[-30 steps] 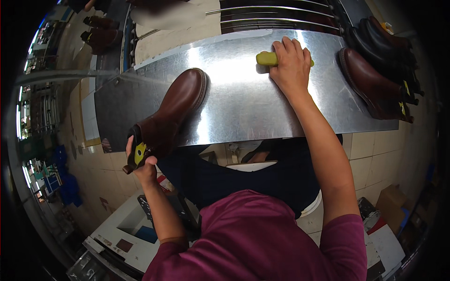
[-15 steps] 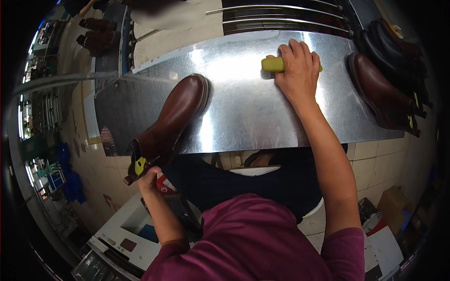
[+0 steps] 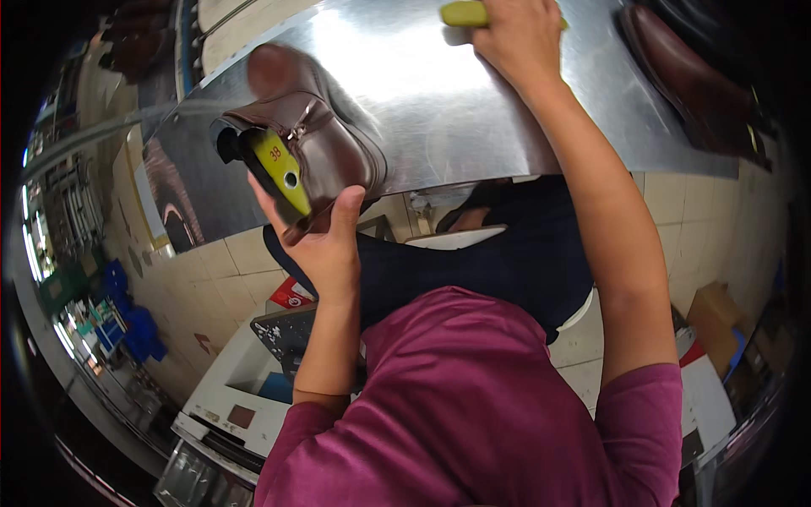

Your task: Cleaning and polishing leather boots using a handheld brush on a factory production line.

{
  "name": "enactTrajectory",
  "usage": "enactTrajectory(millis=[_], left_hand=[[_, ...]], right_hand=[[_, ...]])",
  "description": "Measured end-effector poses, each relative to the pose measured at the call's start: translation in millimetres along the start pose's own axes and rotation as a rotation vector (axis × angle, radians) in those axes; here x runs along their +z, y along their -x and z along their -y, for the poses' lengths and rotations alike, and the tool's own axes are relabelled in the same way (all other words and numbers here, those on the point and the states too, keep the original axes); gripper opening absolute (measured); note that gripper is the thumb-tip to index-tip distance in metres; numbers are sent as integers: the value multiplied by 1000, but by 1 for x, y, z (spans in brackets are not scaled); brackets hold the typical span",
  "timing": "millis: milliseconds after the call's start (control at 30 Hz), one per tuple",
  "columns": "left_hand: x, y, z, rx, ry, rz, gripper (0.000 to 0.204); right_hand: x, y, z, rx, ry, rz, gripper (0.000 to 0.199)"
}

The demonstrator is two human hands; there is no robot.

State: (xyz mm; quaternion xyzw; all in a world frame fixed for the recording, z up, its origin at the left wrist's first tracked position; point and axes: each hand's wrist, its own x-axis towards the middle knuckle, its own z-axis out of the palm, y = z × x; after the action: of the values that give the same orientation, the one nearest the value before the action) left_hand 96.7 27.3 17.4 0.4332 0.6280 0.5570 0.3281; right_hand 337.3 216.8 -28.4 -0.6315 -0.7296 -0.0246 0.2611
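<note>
At the left side of the metal tabletop (image 3: 431, 127), a dark brown leather ankle boot (image 3: 338, 148) is tilted so its opening faces me. A yellow-green shoe last (image 3: 290, 160) with a round hole fills that opening. Under the boot's top edge is my left hand (image 3: 325, 253), thumb on the near side and fingers partly hidden behind it, gripping it. My right hand (image 3: 524, 42) is over the far part of the tabletop, wrapped on a yellow-green oblong block (image 3: 465, 13) with a rounded end. Most of that block is hidden by the hand.
Another brown boot (image 3: 676, 68) lies at the tabletop's right end, beside black footwear (image 3: 718, 34). More brown boots (image 3: 139, 38) stand at the far left. A white cabinet (image 3: 224, 389) is by my left elbow, and a cardboard box (image 3: 716, 317) is low at the right.
My left hand has turned the boot, so its opening and the last now face me; its toe no longer points away to the right. My right hand still holds the block. The view has shifted.
</note>
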Motion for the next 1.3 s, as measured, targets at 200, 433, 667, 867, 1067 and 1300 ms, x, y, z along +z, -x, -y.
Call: enactTrajectory(millis=[200, 433, 667, 867, 1067, 1300], left_hand=[[-36, -33, 17, 180, 74, 97, 114], [-34, -113, -13, 171, -200, 573, 118], [-25, -120, -13, 512, -479, 487, 86], [-18, -100, 6, 416, -465, 245, 77], [-24, -103, 10, 139, -199, 365, 86], [-43, -101, 4, 170, -381, 472, 89]], right_hand=[[-1, 1, 0, 1, -15, -26, 23], [-13, 7, -2, 12, -254, -28, 27], [6, 4, -5, 15, -5, -48, 28], [-2, 2, -3, 8, -47, -32, 26], [-3, 3, -4, 29, -25, -15, 24], [-6, 1, -3, 13, -41, -38, 23]])
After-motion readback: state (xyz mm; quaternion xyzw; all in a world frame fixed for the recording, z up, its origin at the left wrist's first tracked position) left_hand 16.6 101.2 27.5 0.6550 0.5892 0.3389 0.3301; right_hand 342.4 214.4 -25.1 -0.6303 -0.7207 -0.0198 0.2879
